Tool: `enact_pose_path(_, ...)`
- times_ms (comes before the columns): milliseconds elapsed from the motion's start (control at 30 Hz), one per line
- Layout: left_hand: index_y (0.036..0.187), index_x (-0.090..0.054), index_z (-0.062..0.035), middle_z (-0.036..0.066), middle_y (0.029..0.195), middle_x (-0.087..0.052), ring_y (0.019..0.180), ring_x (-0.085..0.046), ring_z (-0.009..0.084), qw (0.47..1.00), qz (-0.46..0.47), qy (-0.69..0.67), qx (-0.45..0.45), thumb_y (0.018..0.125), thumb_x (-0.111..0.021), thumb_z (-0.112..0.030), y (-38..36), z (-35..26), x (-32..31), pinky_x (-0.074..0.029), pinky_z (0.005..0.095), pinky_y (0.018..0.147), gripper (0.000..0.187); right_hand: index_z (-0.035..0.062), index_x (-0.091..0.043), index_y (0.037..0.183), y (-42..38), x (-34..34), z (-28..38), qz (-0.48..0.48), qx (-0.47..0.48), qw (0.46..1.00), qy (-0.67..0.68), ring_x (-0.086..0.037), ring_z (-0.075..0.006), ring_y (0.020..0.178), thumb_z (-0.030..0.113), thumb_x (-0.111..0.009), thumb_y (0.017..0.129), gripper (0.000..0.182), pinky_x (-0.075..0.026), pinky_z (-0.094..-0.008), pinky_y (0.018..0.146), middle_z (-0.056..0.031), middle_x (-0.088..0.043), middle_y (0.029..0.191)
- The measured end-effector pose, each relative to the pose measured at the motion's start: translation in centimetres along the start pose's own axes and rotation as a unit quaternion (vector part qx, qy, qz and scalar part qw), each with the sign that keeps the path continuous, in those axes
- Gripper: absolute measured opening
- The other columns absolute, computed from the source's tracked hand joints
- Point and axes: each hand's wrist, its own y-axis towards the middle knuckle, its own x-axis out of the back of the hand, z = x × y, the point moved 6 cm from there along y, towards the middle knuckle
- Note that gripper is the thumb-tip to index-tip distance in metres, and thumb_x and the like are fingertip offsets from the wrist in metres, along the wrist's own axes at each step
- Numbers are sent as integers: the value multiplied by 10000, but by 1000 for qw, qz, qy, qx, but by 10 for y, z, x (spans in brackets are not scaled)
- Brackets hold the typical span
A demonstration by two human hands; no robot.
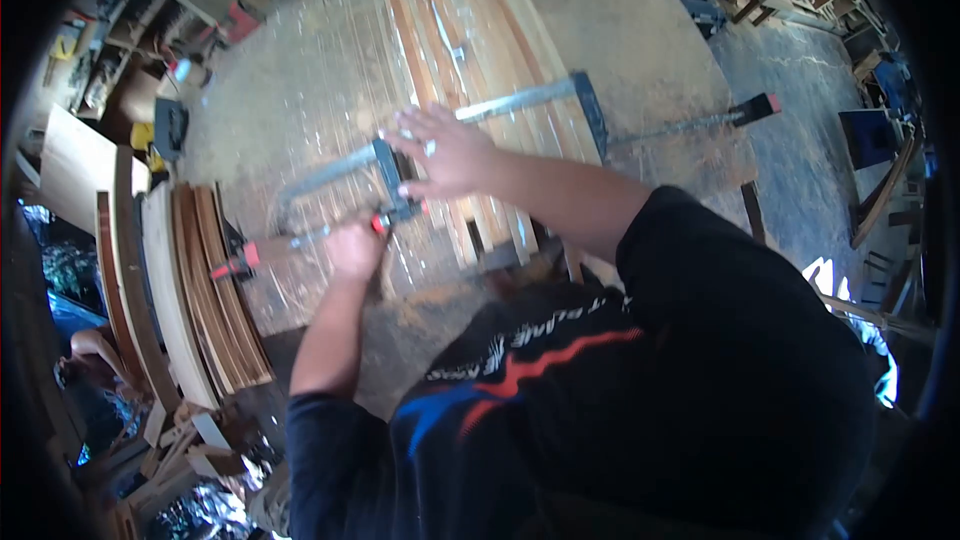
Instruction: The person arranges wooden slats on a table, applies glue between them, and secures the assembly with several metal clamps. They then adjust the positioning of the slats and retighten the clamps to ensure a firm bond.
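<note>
Long wooden strips (pixel 500 50) lie side by side on the workbench, running away from me, with whitish smears on them. One bar clamp (pixel 530 100) crosses over the strips, its dark jaw at their right side and its screw pointing right. A second bar clamp (pixel 340 168) is at the left of the strips, its screw pointing left to a red-ended handle. My left hand (pixel 355 248) is wrapped around this second clamp near its screw. My right hand (pixel 450 152) has its fingers spread over the strips, fingertips right at the second clamp's dark jaw. White smears mark its fingers.
A stack of boards (pixel 195 280) stands at the bench's left edge. Wood offcuts (pixel 190 440) lie at lower left, near a person (pixel 95 360). A dark case (pixel 170 128) sits beyond the bench's left side. Concrete floor (pixel 790 140) shows at right. Sawdust and marks cover the workbench (pixel 640 30).
</note>
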Motion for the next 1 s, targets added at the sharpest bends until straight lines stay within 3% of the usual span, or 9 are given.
enact_pose_path(67, 1039, -781, -122, 162, 900, -752, 812, -742, 338, 983, 171, 2, 70, 803, -819, -421, 4, -3, 15, -600, 455, 760, 383, 152, -361, 1606, -1, -11, -2, -33, 9, 999, 17, -342, -393, 1514, 691, -569, 914, 902, -182, -528, 1266, -255, -434, 1574)
enact_pose_path(133, 993, -783, -113, 177, 890, -746, 802, -737, 355, 955, 274, -109, 29, 794, -836, -470, 16, 7, 18, -593, 445, 759, 413, 148, -368, 1597, 1, -5, -2, -31, 17, 999, 11, -415, -400, 1464, 627, -575, 963, 821, -270, -529, 1238, -250, -476, 1536)
enact_pose_path(200, 996, -782, -103, 182, 898, -744, 831, -733, 359, 909, 411, -66, 23, 784, -846, -515, 28, 13, 12, -579, 441, 779, 467, 156, -391, 1584, 3, -8, -8, -46, 4, 997, 63, -442, -390, 1447, 577, -553, 998, 739, -294, -505, 1234, -237, -516, 1506)
enact_pose_path(267, 992, -784, -98, 184, 904, -745, 858, -732, 350, 894, 423, -145, -6, 792, -840, -522, 28, 15, -6, -571, 441, 799, 472, 165, -405, 1575, 4, -6, -18, -70, -22, 987, 140, -461, -380, 1435, 519, -536, 1030, 663, -317, -479, 1229, -220, -542, 1488)
enact_pose_path(400, 997, -789, -94, 186, 935, -752, 908, -729, 340, 890, 435, -129, 43, 823, -819, -511, 32, -7, 18, -569, 433, 843, 453, 183, -417, 1566, 4, -10, -8, -83, -19, 996, 5, -494, -353, 1413, 471, -535, 1047, 605, -337, -458, 1221, -182, -558, 1486)
enact_pose_path(567, 1069, -753, -166, 150, 920, -759, 926, -736, 337, 968, 240, 28, 68, 952, -614, -467, 11, 1, 6, -585, 447, 834, 351, 154, -431, 1558, 6, -13, -5, -44, -39, 996, -67, -412, -298, 1473, 497, -508, 1047, 621, -255, -451, 1255, -125, -503, 1545)
enact_pose_path(767, 957, -722, -114, 144, 856, -743, 894, -728, 338, 997, 61, 14, 33, 926, -676, -468, -4, 8, -4, -572, 466, 823, 359, 126, -410, 1570, 7, -2, -1, -18, -80, 996, -44, -392, -302, 1486, 561, -489, 1031, 697, -238, -431, 1261, -149, -497, 1546)
enact_pose_path(867, 894, -731, -76, 131, 798, -739, 804, -736, 296, 971, 230, -71, -1, 888, -744, -482, 11, 6, 15, -574, 426, 763, 406, 111, -404, 1572, 8, -2, -2, 2, -91, 994, -56, -403, -303, 1479, 584, -482, 1023, 730, -235, -420, 1264, -160, -503, 1541)
enact_pose_path(1000, 810, -726, -32, 112, 696, -708, 667, -704, 223, 872, 431, -233, 10, 818, -832, -465, 28, 24, -10, -557, 371, 670, 446, 126, -443, 1545, 5, 2, -1, 10, -97, 995, -15, -443, -311, 1448, 538, -529, 1008, 683, -301, -430, 1235, -157, -524, 1523)
